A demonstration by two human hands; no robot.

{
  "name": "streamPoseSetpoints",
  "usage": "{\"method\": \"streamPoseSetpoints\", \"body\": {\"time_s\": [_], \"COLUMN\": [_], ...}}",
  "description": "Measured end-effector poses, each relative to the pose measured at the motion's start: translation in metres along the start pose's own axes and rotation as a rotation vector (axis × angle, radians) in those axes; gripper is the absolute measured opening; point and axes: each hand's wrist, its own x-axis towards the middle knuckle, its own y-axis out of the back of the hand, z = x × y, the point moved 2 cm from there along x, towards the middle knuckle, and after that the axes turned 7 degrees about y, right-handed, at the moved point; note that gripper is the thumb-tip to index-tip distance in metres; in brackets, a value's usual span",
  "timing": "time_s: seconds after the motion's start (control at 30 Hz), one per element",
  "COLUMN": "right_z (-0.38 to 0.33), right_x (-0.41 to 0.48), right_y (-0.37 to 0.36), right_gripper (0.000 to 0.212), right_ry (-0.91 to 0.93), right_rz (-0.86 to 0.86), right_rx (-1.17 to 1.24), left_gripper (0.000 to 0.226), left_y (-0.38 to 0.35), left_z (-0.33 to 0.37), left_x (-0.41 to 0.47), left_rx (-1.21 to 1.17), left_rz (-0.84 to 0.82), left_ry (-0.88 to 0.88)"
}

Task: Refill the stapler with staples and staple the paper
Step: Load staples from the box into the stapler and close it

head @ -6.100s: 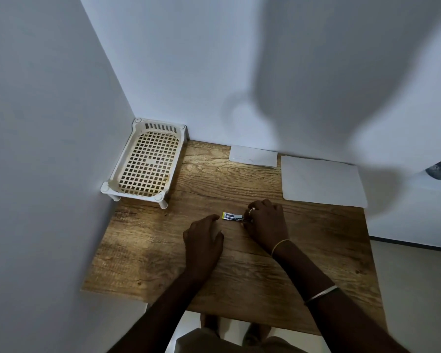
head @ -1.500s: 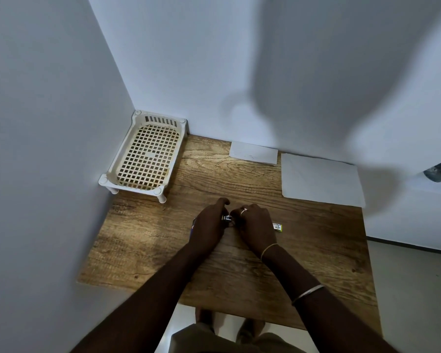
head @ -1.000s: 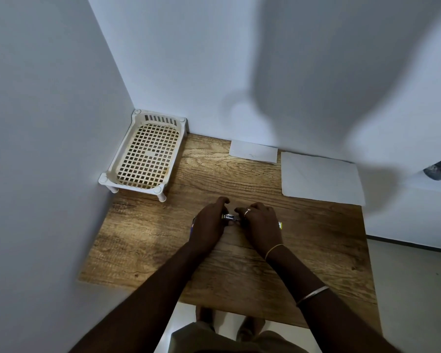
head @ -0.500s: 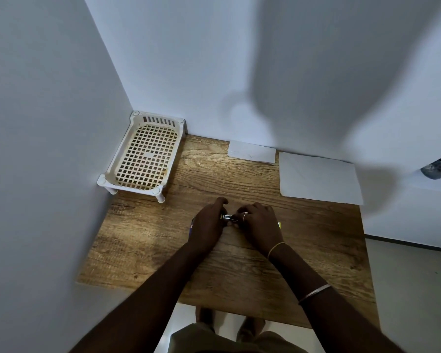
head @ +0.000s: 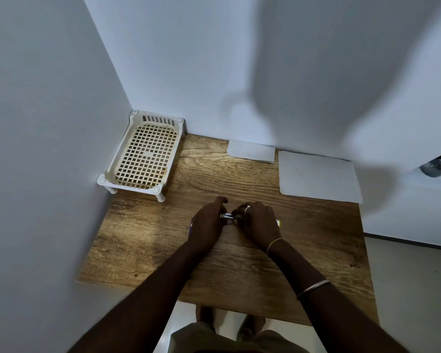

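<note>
A small stapler [head: 228, 216] shows as a bit of silver metal between my two hands at the middle of the wooden table [head: 143, 240]. My left hand [head: 208, 224] is closed around its left, blue end. My right hand [head: 259, 222] pinches at its metal part from the right. A yellow staple box [head: 278, 222] peeks out from behind my right hand. A large white sheet of paper [head: 317, 175] lies at the back right, and a smaller white sheet [head: 251, 150] lies at the back middle. Most of the stapler is hidden by my fingers.
A cream plastic lattice tray [head: 144, 155] on short legs stands in the back left corner against the walls. White walls close the left and back sides. The table's right edge drops to a tiled floor [head: 413, 289].
Six seconds ago my right hand was at the staple box and my left hand lay flat. Now both hands meet on the stapler and have hardly moved for the last second.
</note>
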Motion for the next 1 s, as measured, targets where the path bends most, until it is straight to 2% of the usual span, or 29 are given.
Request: {"method": "streamPoseSetpoints", "body": {"time_s": [0.1, 0.4, 0.57, 0.77, 0.87, 1.0], "right_z": [0.000, -0.006, -0.002, 0.005, 0.003, -0.008], "right_x": [0.003, 0.014, 0.008, -0.002, 0.001, 0.005], "right_y": [0.003, 0.004, 0.004, 0.003, -0.001, -0.011], "right_gripper": [0.030, 0.017, 0.018, 0.023, 0.020, 0.020], "right_ry": [-0.010, 0.020, -0.010, -0.014, -0.025, -0.042], "right_rz": [-0.007, -0.058, -0.010, -0.062, -0.067, -0.049], "right_rx": [0.014, -0.114, -0.135, -0.360, -0.335, -0.156], "left_gripper": [0.057, 0.057, 0.056, 0.059, 0.058, 0.056], "left_y": [0.000, -0.002, -0.003, -0.004, -0.004, -0.003], "left_z": [0.000, -0.002, -0.002, -0.002, -0.002, -0.002], "left_x": [0.000, -0.001, -0.002, 0.000, 0.000, 0.000], "left_rx": [0.005, 0.025, 0.033, 0.031, 0.039, 0.033], "left_rz": [0.005, 0.011, 0.027, 0.027, 0.028, 0.037], "left_ry": [-0.012, -0.018, -0.022, -0.003, -0.004, -0.015]}}
